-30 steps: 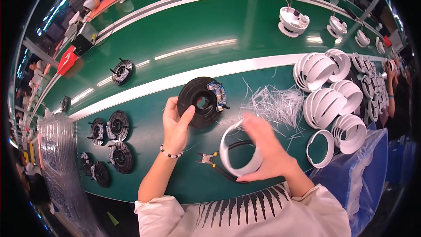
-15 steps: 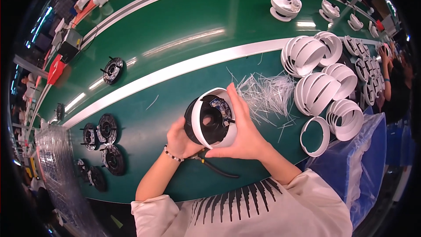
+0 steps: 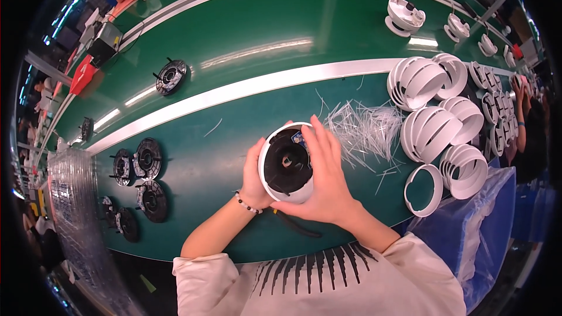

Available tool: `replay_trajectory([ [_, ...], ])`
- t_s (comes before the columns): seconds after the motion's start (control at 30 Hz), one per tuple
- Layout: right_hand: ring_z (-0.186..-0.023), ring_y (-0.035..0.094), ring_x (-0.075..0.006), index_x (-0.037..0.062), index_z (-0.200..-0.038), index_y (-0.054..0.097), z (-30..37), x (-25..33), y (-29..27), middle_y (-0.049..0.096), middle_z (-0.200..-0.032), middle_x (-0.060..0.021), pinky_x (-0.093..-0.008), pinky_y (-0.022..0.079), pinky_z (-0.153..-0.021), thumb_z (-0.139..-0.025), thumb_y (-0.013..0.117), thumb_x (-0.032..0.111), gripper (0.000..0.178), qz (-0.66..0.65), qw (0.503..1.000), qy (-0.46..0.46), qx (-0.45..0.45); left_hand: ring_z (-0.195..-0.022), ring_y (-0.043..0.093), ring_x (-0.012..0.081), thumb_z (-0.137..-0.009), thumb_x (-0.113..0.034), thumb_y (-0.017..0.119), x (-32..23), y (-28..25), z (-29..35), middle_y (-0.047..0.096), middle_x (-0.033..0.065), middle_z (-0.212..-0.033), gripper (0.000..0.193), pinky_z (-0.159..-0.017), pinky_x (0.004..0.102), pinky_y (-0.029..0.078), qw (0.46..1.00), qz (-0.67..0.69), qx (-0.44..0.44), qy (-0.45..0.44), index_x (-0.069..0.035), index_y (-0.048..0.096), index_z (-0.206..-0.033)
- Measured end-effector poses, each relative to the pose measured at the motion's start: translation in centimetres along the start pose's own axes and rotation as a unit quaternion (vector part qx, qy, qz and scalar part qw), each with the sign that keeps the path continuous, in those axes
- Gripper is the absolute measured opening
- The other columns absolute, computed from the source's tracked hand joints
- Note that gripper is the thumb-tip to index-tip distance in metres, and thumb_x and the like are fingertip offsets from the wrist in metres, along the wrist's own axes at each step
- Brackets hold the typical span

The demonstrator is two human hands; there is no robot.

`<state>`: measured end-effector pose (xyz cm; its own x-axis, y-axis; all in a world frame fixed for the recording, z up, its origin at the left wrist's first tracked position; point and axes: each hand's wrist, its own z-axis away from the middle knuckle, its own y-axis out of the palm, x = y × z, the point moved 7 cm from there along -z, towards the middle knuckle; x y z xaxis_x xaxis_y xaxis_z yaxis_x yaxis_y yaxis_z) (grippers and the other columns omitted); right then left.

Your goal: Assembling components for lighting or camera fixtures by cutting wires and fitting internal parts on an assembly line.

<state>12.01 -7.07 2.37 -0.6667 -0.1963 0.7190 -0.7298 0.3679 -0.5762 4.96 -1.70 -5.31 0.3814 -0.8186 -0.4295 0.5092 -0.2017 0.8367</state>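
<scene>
Between my two hands, above the near edge of the green bench, I hold a white ring housing (image 3: 267, 169) with a round black part (image 3: 287, 161) seated inside it. A bit of blue circuit board shows at the black part's upper right. My left hand (image 3: 255, 175) wraps the housing's left side, with a beaded bracelet on that wrist. From the right my right hand (image 3: 325, 178) grips the housing, thumb underneath and fingers over its upper rim. Below them lies a tool with a dark curved handle (image 3: 298, 226), its head partly hidden by my hands.
Stacked white rings (image 3: 430, 131) stand at the right, beside a heap of thin white strips (image 3: 369, 131). Several round black circuit-board parts (image 3: 153, 200) lie at the left. A conveyor (image 3: 252, 41) beyond the metal rail carries white bases (image 3: 404, 16). A blue plastic-lined bin (image 3: 451, 240) stands near right.
The black part has tilted and now sits within the white ring, facing up, where before it stuck out on the left. My left hand has moved up along the ring's side.
</scene>
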Motion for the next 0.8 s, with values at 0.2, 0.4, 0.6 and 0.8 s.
replay_trajectory([
  [0.2,-0.114,0.027,-0.0423,-0.0046,-0.127,0.018,-0.6,0.9,-0.3,0.021,-0.130,-0.0273,-0.0476,0.025,-0.093,-0.044,0.079,0.039,0.111,0.048,0.999,-0.025,0.002,-0.114,0.040,0.0263,-0.071,-0.075,0.012,-1.0,1.7,0.7,0.038,0.0111,-0.126,0.090,-0.094,0.0402,0.034,0.996,-0.003,0.089,-0.020,-0.008,0.029,-0.128],
  [0.4,-0.115,0.029,-0.0387,-0.0058,-0.127,0.017,-1.2,0.8,0.3,0.025,-0.129,-0.0244,-0.0458,0.025,-0.093,-0.042,0.080,0.042,0.116,0.045,0.995,-0.050,0.070,-0.114,0.039,0.0268,-0.073,-0.069,0.032,-1.1,0.0,0.9,0.036,0.0131,-0.126,0.083,-0.095,0.0422,0.034,0.987,-0.104,0.121,-0.024,-0.007,0.028,-0.128],
  [0.6,-0.111,0.031,-0.0395,-0.0073,-0.126,0.016,0.2,-0.5,0.0,0.025,-0.127,-0.0256,-0.0459,0.026,-0.091,-0.045,0.077,0.043,0.113,0.003,0.998,0.019,-0.062,-0.108,0.045,0.0243,-0.066,-0.031,0.055,-0.6,1.8,1.1,0.042,0.0138,-0.120,0.068,-0.093,0.0365,0.037,0.988,-0.112,0.098,0.032,-0.002,0.033,-0.123],
  [0.8,-0.121,0.019,-0.0423,-0.0026,-0.129,0.016,2.6,-1.7,0.7,0.009,-0.133,-0.0307,-0.0466,0.019,-0.097,-0.058,0.073,0.037,0.100,-0.008,0.996,0.015,-0.089,-0.112,0.042,0.0221,-0.067,-0.018,0.056,-0.3,2.5,0.2,0.041,0.0130,-0.121,0.068,-0.096,0.0340,0.033,0.984,-0.058,0.127,0.109,-0.003,0.028,-0.127],
])
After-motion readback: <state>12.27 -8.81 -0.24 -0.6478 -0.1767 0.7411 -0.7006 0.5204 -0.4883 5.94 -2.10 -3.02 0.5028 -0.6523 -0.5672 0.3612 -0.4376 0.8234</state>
